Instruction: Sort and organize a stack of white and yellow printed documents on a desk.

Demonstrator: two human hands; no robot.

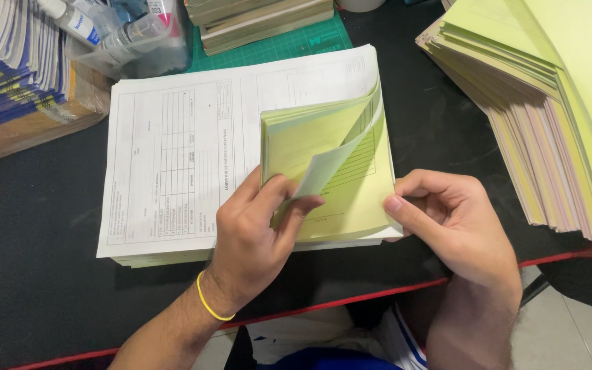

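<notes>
Nearest, the left hand (pixel 255 229) pinches a bent-up bundle of yellow sheets (pixel 316 147), and the right hand (pixel 447 219) grips the lower right corner of the form stack (pixel 173 157). The stack lies just ahead of both hands on the black surface (pixel 35 274), long axis left to right; further right rests another paper pile (pixel 549 116).

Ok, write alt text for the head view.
Two bare hands leaf through a stack of forms on a black table: the left hand lifts curled yellow sheets, the right hand pinches the stack's corner. Another paper pile lies at right.
</notes>
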